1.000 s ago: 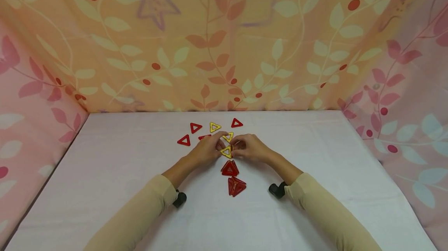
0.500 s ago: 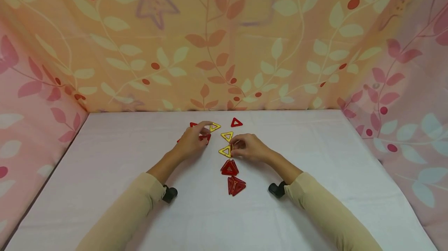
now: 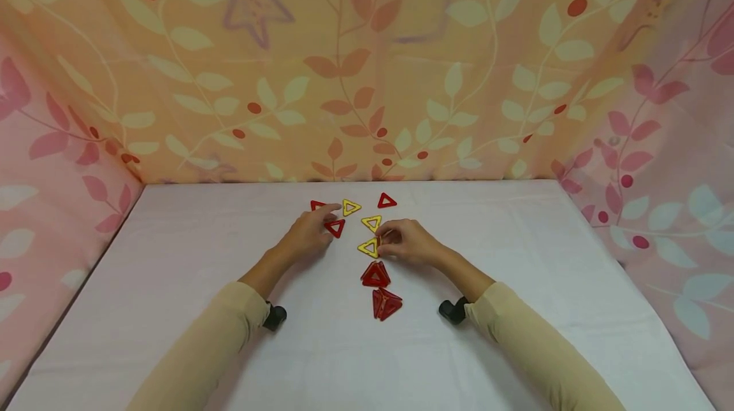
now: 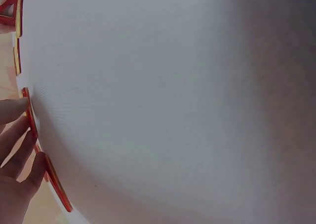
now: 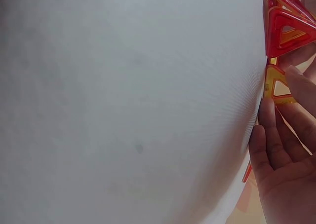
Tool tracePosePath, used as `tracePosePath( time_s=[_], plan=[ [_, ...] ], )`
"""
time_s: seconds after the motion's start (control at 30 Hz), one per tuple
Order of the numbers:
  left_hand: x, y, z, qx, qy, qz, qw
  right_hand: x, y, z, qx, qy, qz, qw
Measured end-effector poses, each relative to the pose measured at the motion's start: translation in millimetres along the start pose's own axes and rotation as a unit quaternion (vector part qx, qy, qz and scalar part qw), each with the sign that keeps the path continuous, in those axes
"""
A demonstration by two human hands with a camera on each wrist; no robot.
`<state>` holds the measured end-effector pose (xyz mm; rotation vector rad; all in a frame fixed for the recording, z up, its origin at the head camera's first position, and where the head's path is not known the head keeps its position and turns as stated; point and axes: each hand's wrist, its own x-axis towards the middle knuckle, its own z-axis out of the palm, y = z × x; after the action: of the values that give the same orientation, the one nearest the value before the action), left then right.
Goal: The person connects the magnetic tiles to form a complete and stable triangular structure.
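Beside the left-hand group of triangular magnetic tiles is my left hand point(image 3: 306, 232), its fingers fairly straight and spread around a red triangular tile point(image 3: 335, 227). In the left wrist view the thumb and fingers touch the edges of a red tile point(image 4: 30, 118), and another red tile point(image 4: 58, 187) lies by a fingertip. My right hand point(image 3: 408, 242) pinches a triangular tile at the right edge of a yellow tile point(image 3: 368, 247); its fingers partly hide it. In the right wrist view the thumb lies over a yellow tile point(image 5: 270, 83).
Two small red pyramids of tiles point(image 3: 376, 275) stand in front of the yellow tile. Behind are another yellow tile point(image 3: 371, 223), a third yellow tile point(image 3: 351, 207), and a red tile point(image 3: 387, 201). A further red tile point(image 3: 317, 205) is partly covered by the left hand.
My left hand has left the yellow tile and moved left to the red tiles, covering some of them. The right hand has kept its place and its pinch.
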<state>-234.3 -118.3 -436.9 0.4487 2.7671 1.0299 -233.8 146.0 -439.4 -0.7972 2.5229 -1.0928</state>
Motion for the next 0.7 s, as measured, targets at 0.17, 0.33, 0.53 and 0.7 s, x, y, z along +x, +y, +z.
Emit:
tracePosePath(
  time_s=[0.17,0.33,0.53,0.7],
  plan=[
    [-1.3,2.2,1.0,0.005,-0.002,0.000,1.0000,0.0,-0.1,1.3,0.002,0.002,0.006,1.0000],
    [-3.5,2.5,1.6,0.010,0.004,0.006,0.9999,-0.7,-0.9,1.2,0.003,0.005,-0.001,1.0000],
    [-6.3,3.6,2.6,0.009,0.006,0.014,0.9998,-1.2,-1.0,0.8,0.002,0.003,0.003,1.0000],
    [-6.0,4.5,3.8,0.009,0.008,0.018,0.9998,-1.2,-0.9,0.0,0.007,0.000,0.003,1.0000]
  ],
)
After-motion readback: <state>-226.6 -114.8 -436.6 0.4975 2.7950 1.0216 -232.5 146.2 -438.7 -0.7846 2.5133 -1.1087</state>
